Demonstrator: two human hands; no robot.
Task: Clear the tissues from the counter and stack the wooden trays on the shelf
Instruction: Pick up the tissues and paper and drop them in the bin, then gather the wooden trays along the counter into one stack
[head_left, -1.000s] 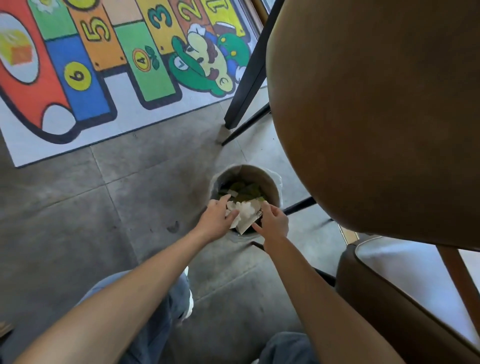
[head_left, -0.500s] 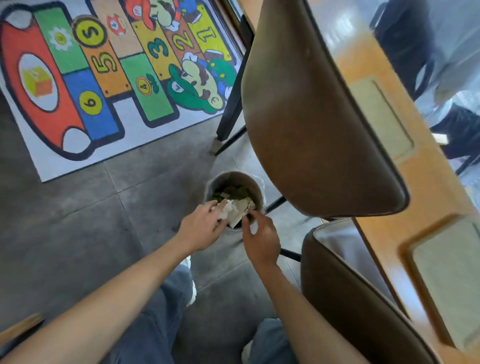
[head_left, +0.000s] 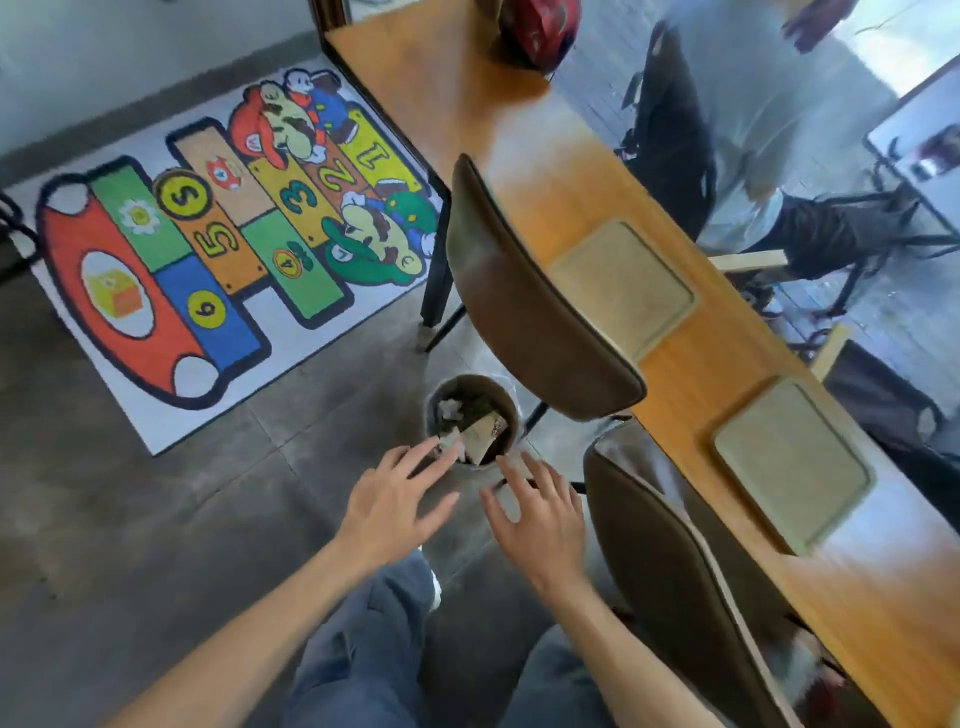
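Note:
Crumpled tissues and paper (head_left: 475, 434) lie inside a small round bin (head_left: 511, 415) on the grey floor. My left hand (head_left: 395, 501) hovers just in front of the bin, fingers spread, holding nothing. My right hand (head_left: 540, 512) is beside it, also spread and empty. Two pale wooden trays rest on the orange-brown counter (head_left: 519, 135): the far tray (head_left: 623, 283) and the near tray (head_left: 792, 460).
Two brown chairs stand between me and the counter, one (head_left: 524, 306) above the bin, one (head_left: 670, 561) at my right. A colourful hopscotch rug (head_left: 208, 260) covers the floor at left. A red helmet (head_left: 540, 26) sits at the counter's far end. A window runs along the right.
Both hands let go of the tissues, which now lie in the bin, and drew back with fingers spread. My head lifted, bringing the counter and trays into view.

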